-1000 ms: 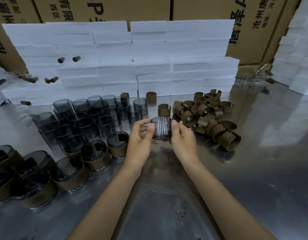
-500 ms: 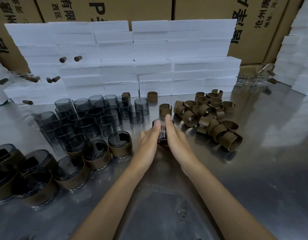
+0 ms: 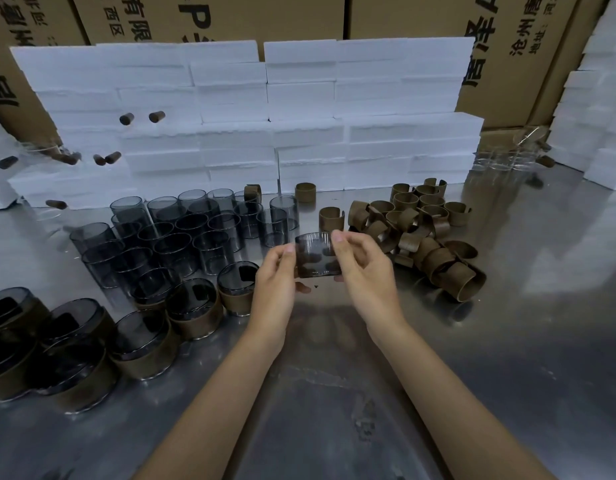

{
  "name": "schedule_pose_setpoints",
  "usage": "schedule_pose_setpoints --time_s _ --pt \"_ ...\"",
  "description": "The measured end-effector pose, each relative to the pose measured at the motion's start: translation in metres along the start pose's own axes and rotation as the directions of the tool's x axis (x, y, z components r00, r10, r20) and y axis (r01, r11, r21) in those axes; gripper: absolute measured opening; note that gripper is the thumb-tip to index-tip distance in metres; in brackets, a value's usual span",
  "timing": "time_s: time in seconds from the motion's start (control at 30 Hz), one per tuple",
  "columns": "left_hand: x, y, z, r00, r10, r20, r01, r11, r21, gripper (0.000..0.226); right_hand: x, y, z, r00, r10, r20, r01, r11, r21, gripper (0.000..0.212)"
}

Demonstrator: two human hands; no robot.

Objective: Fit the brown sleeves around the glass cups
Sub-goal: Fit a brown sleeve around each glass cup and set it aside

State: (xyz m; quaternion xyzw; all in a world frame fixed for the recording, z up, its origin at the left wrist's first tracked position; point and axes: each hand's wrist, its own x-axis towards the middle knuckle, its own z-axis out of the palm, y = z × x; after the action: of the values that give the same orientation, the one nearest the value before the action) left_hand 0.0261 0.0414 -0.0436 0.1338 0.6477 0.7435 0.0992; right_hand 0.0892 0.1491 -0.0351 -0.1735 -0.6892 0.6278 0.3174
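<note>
Bare cups stand left of the sleeve pile, foam blocks behind both.

Left forearm: bare, enters from the bottom edge, angled up and to the right. Left hand: raised, back toward the camera, fingers curled, thumb low and fingertips high, gripping the left side of a held cup.

Right forearm: bare, enters from the lower right, angled up and to the left. Right hand: level with the left, fingers curled, fingertips at the cup's upper right edge, gripping its right side. The hands face each other, not touching.
</note>
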Motion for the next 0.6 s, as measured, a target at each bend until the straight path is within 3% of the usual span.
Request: schedule_pose_setpoints --time_s 0.1,0.23,0.43,0.6 --pt "-0.001 0.003 0.001 0.996 -0.065 0.053 0.067 0.997 -0.034 0.047 -0.002 0.0 0.002 0.993 0.075 0.096 -0.071 0.997 -0.039 0.051" --pt "-0.008 0.006 0.007 0.983 -0.026 0.184 0.029 0.999 -0.014 0.052 -0.008 0.001 0.006 0.967 0.106 0.233 -0.087 0.992 -0.09 0.063" --pt "-0.009 0.008 0.004 0.967 -0.052 0.249 0.058 0.998 -0.017 0.05 -0.004 0.006 0.007 0.993 0.08 0.083 -0.076 0.996 -0.051 0.068" --pt "-0.003 0.007 0.001 0.979 -0.008 0.205 0.008 1.0 0.005 0.034 0.002 0.008 0.003 0.988 0.149 0.047 -0.154 0.976 0.151 0.047"
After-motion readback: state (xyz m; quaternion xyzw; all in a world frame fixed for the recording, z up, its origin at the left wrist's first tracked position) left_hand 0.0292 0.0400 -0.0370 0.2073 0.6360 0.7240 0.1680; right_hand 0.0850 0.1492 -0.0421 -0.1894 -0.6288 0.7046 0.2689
